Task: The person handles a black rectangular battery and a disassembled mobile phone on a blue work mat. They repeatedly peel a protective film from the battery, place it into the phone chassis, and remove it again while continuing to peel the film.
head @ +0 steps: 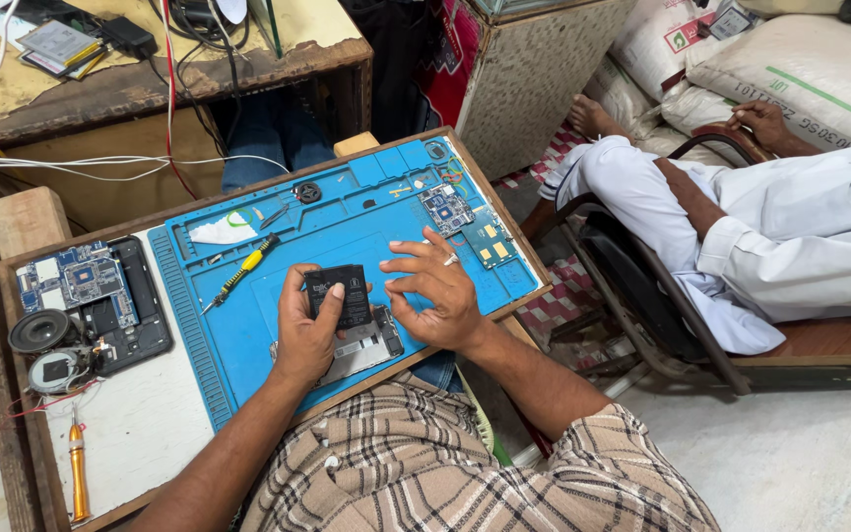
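On the table: a blue repair mat [248, 335] covers most of the wooden-edged table [140, 433].
Left hand: the left hand [305, 330] has its grip closed around a small black phone battery [341, 294], lifted just above the mat.
Right hand: the right hand [435, 291] touches the battery's right edge with its fingertips [394, 268], grip loosely curled and holding nothing else; a ring shows on one finger.
Under the hands: an opened phone body [371, 345] lies on the mat, partly hidden by the left hand.
Mat, left part: a yellow-handled screwdriver [240, 273] lies well apart from the hands.
Mat, upper right: a small circuit board [447, 209].
Table, left side: an opened tablet [100, 296] and a round speaker [38, 331].
Table, front left: an orange screwdriver [78, 473].
Right of the table: another person in white clothes [741, 217] reclines.
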